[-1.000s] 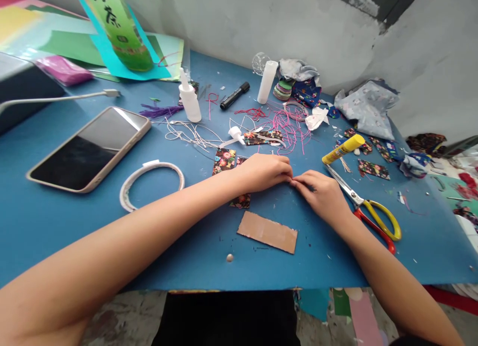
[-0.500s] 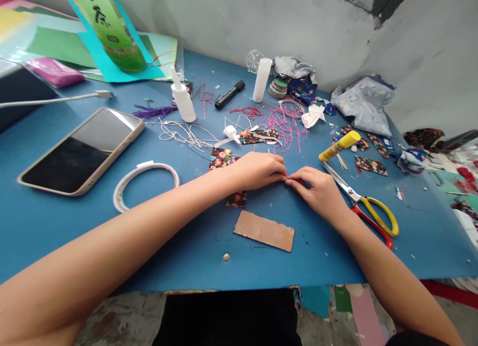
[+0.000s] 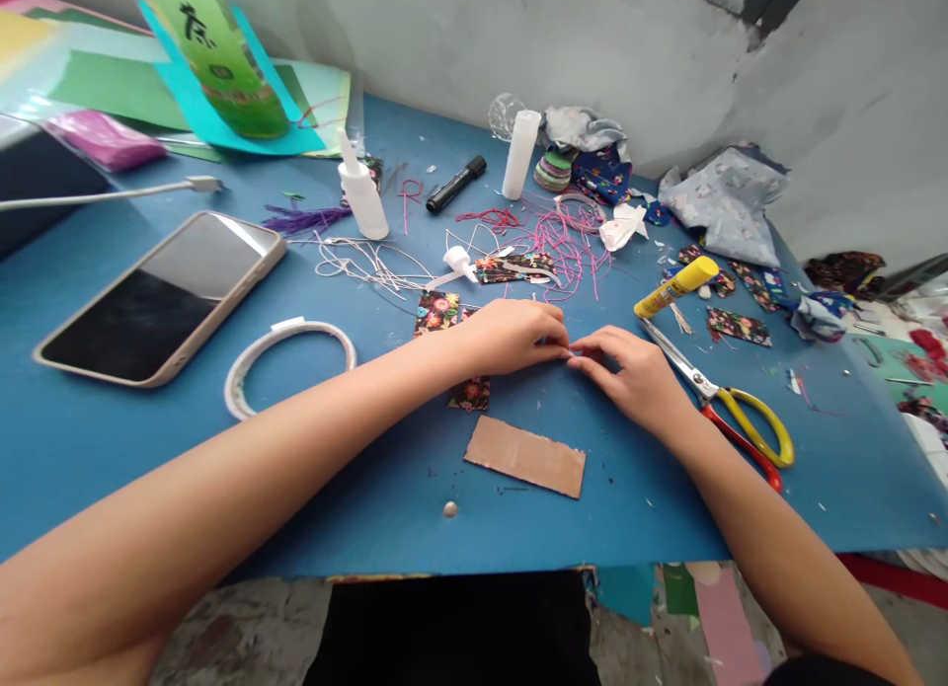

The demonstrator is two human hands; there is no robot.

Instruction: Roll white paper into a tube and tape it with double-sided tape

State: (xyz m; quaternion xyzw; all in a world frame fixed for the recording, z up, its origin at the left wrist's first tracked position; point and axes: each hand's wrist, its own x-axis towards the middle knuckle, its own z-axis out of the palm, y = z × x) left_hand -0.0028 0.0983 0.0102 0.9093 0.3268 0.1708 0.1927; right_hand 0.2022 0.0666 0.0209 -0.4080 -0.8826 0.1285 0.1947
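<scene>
Pinch-pt., nr. mid-table: left hand (image 3: pixel 518 336) & right hand (image 3: pixel 629 370) are meeting tip to tip, each w/ thumb & fingers drawn in close; anything sitting betw. them is too sm. to make out, so can't tell whether either is clamped on it.

Handling, as judged: fine two-handed pinch work. Best done w/ one hand steadying while the other is working, tips pressing lightly, wrists kept low, & the left forearm kept from dragging over pcs. below.

Brown rectangle, 1: lying flat, apart from both hands, just on wearer's side of them.

Floral pcs. (image 3: pixel 469 394), dark: lying partly hidden behind left forearm; worth keeping flat & unsmeared.

Scissors (image 3: pixel 707 388), red/yellow hdls.: lying just beside right hand, blades pointing away fr. wearer; elbow rm. wanted there.

Glue stick (image 3: pixel 675 286), yellow: leaning by scissor tips.

Pink cord (image 3: pixel 563 252), tangled, & white cap (image 3: pixel 460 262): lying beyond hands.

Tape roll (image 3: pixel 238 375): lying flat, L of left forearm.

Phone (image 3: pixel 159 301), dk. scrn.: lying farther L.

Nozzle bottle (image 3: pixel 364 204), white: standing upright, toward back.

Marker (image 3: pixel 455 185), blk.: lying R of bottle.

Blue table (image 3: pixel 370 513): bearing all above.
</scene>
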